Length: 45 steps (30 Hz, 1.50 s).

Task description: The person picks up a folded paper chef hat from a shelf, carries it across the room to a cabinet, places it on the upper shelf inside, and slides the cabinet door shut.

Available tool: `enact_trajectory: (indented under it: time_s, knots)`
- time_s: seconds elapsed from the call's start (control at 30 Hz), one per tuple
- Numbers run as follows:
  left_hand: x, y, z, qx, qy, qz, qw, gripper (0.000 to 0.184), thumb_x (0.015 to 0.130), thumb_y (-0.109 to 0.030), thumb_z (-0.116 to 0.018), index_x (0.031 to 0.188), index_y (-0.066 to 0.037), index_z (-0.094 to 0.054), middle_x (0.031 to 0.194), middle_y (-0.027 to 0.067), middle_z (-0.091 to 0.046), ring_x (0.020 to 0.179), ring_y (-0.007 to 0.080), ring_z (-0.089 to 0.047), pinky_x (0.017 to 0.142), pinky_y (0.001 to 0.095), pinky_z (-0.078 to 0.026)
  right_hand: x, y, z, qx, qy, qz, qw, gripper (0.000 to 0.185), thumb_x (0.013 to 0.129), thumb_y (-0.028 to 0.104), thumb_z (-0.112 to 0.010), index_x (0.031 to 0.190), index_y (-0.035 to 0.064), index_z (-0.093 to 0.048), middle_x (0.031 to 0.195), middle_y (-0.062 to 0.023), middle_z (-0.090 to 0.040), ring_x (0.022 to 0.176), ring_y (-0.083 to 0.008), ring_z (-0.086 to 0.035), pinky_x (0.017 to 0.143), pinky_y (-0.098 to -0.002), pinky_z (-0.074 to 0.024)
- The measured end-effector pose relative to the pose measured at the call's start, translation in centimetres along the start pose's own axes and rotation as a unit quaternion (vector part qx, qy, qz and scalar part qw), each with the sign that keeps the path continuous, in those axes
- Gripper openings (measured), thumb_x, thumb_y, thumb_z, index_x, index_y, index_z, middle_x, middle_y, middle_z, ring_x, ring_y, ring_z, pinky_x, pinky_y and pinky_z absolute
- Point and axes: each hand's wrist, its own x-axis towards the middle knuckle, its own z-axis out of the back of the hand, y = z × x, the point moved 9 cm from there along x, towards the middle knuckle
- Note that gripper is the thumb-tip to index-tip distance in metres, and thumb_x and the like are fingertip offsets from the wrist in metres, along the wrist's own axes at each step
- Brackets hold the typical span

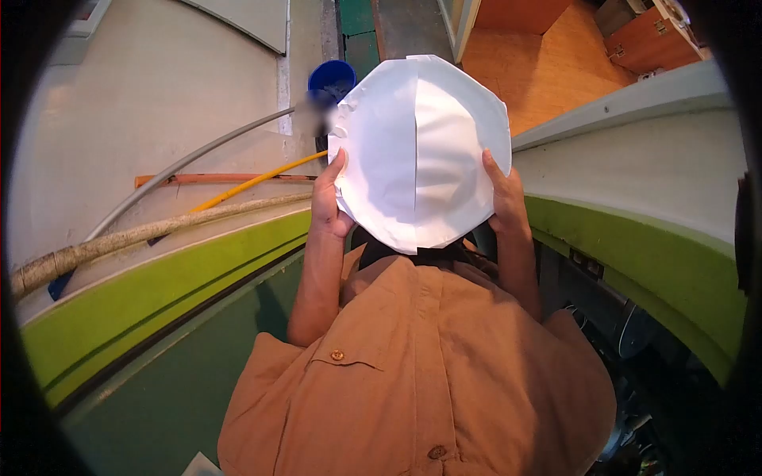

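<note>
A large white paper piece [381, 151], roughly round with folded, angular edges and a straight seam down its middle, is held up in front of my chest. My left hand [332, 194] grips its left edge, thumb on the face towards me and the other fingers mostly hidden. On the opposite edge, my right hand [506, 190] holds it the same way, with its thumb pointing up along the paper. The paper's right half looks slightly wrinkled.
A blue bucket [332, 78] stands beyond the paper's upper left. Poles, one of them yellow [262, 181], and a grey pipe [190, 164] lie at the left. Green-edged ledges [182, 282] flank me. A wooden floor [524, 79] shows at the upper right.
</note>
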Motion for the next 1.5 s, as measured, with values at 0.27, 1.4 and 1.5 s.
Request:
enact_trajectory:
  time_s: [0.27, 1.4, 1.5]
  knots:
    - [5.2, -0.3, -1.9, 0.034, 0.005, 0.025, 0.999, 0.054, 0.095, -0.029, -0.058, 0.138, 0.0, -0.043, 0.13, 0.0163, -0.058, 0.116, 0.0291, -0.058, 0.1, 0.0435, -0.046, 3.8, 0.7, 1.6, 0.027, -0.043, -0.001, 0.999, 0.051, 0.096, 0.031, -0.06, 0.13, -0.005, -0.048, 0.117, -0.0149, -0.061, 0.102, -0.0219, -0.062, 0.087, -0.0362, -0.052]
    - [32.2, -6.4, -9.7, 0.371, 0.009, 0.1, 0.923, 0.051, 0.088, -0.014, -0.07, 0.13, 0.005, -0.047, 0.12, 0.0155, -0.061, 0.105, 0.0242, -0.063, 0.089, 0.0367, -0.053, 24.4, 8.4, 3.7, 0.004, -0.19, 0.088, 0.978, 0.06, 0.074, 0.01, -0.082, 0.123, -0.0056, -0.052, 0.11, -0.0153, -0.063, 0.099, -0.0212, -0.063, 0.086, -0.0338, -0.0516]
    - [34.4, -6.5, -12.1, 0.409, 0.031, 0.085, 0.908, 0.049, 0.086, -0.015, -0.074, 0.124, 0.007, -0.052, 0.114, 0.0158, -0.064, 0.099, 0.0218, -0.064, 0.084, 0.0334, -0.053, 25.9, 10.0, 4.7, 0.012, -0.19, 0.089, 0.978, 0.059, 0.075, 0.011, -0.081, 0.124, -0.0058, -0.051, 0.112, -0.0156, -0.063, 0.099, -0.0213, -0.062, 0.087, -0.0343, -0.0509]
